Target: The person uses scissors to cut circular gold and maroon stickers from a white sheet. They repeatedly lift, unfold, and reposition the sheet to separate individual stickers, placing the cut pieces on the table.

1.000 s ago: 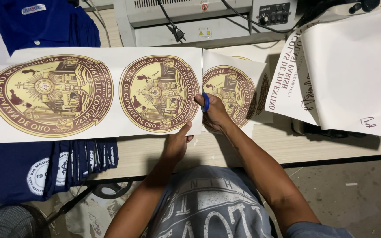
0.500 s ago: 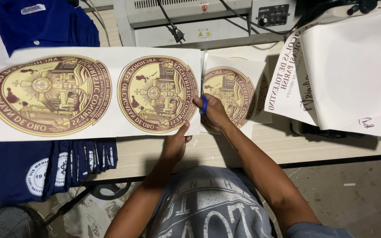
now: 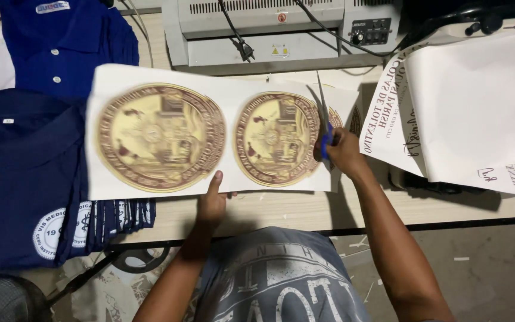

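Left hand (image 3: 213, 201) pinches the white sheet of round gold emblems (image 3: 168, 137); right hand (image 3: 342, 152) grips blue-handled scissors (image 3: 324, 122), seemingly mid-cut, navy shirts (image 3: 25, 173) leftward.

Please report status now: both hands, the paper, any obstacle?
Left hand pinches printed sheet at its lower edge. Right hand holds blue-handled scissors, blades up on the sheet. Nothing blocking.

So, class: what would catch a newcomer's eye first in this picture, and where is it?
The white printed sheet with two large gold round emblems, mid-table. The left hand pinches its bottom edge, while the right hand works blue-handled scissors along its right end. Dark blue shirts are stacked at the left.
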